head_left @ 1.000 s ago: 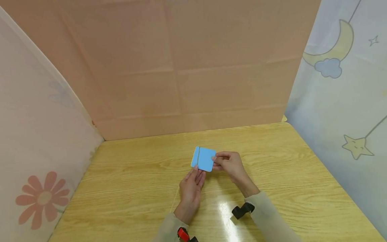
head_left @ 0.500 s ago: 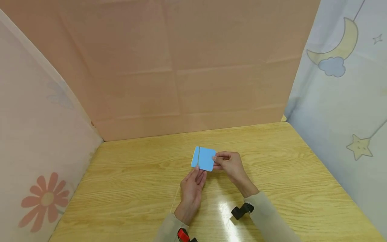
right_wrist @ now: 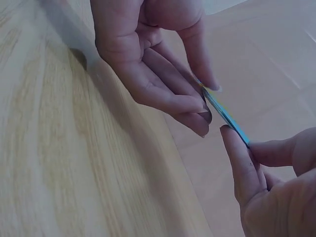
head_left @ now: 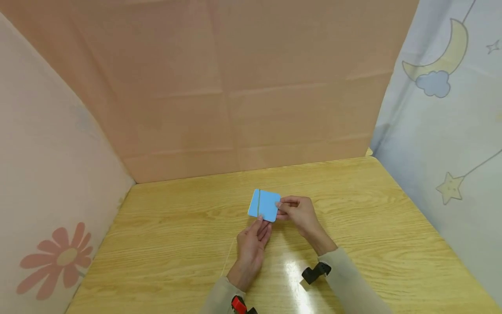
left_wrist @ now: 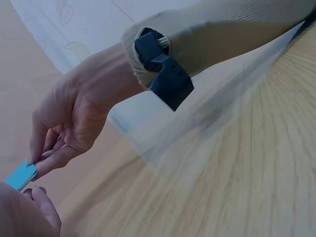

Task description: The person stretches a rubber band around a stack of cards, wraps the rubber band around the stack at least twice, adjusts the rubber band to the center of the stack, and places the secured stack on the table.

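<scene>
A light blue square card (head_left: 269,205) is held above the table, with a thin yellowish thread (head_left: 259,202) running across its face near the left side. My left hand (head_left: 249,248) pinches the card's lower edge, its thumb on the thread's lower end and its fingers beneath. At the right edge, my right hand (head_left: 303,216) pinches the card between thumb and fingers. The right wrist view shows the card (right_wrist: 227,117) edge-on between both hands. In the left wrist view only a corner of the card (left_wrist: 20,176) shows; my left hand (left_wrist: 29,215) hides the rest.
A loose length of thread (head_left: 228,257) trails from my left hand toward the sleeve. Below is a wood-grain table (head_left: 176,235). A pinkish-brown cloth (head_left: 235,87) stands behind it, with printed curtains (head_left: 435,131) at the sides. Black wrist mounts (head_left: 315,273) sit on the sleeves.
My left hand has shifted slightly right along the card's lower edge. The thread across the card now lies a little further right and straighter. The right hand keeps its place.
</scene>
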Demonstrator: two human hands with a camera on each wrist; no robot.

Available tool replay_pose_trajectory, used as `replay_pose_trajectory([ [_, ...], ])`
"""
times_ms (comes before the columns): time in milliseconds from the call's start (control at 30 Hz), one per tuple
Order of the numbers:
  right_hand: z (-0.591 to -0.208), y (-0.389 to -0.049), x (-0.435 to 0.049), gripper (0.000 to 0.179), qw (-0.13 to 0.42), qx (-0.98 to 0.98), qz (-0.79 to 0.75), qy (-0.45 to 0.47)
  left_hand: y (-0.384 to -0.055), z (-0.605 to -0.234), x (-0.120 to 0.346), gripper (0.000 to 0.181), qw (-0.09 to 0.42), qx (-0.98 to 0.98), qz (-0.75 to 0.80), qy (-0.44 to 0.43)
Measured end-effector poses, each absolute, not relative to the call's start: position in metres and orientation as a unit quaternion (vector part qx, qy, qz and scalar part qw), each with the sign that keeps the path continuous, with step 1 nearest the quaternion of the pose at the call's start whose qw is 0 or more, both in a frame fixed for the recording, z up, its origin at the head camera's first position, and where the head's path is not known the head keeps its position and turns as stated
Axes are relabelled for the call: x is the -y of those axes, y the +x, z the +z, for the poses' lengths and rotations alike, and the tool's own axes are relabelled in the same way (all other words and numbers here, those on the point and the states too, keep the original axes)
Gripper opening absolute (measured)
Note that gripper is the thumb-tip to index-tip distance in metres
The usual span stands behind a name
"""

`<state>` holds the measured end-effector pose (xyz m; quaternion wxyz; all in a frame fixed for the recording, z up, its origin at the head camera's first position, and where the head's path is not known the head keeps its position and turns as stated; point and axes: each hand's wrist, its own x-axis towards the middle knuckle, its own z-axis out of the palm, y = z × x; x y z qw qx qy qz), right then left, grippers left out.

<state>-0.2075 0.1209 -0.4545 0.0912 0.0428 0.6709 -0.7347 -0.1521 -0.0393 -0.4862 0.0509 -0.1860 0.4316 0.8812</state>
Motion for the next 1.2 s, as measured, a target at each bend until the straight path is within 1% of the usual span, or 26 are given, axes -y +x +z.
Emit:
replay_pose_trajectory([
  [200,-0.455,-0.207,-0.121,0.033,0.094,-0.67,-0.736,0.038,-0.157,-0.488,0.051,0.044,0.027,-0.439,0.878,-0.187],
  [400,-0.456,-0.207,-0.122,0.031,0.096,-0.66,-0.744,0.031,-0.161,-0.489,0.055,0.045,0.022,-0.45,0.875,-0.179],
  [700,-0.457,-0.208,-0.122,0.03,0.105,-0.653,-0.749,0.03,-0.163,-0.493,0.051,0.039,0.012,-0.451,0.87,-0.199],
  [1000,-0.456,-0.209,-0.122,0.029,0.083,-0.67,-0.737,0.035,-0.157,-0.488,0.041,0.041,0.013,-0.438,0.876,-0.199],
  [1200,-0.457,-0.208,-0.12,0.029,0.073,-0.67,-0.738,0.046,-0.153,-0.484,0.035,0.035,0.016,-0.42,0.886,-0.197],
])
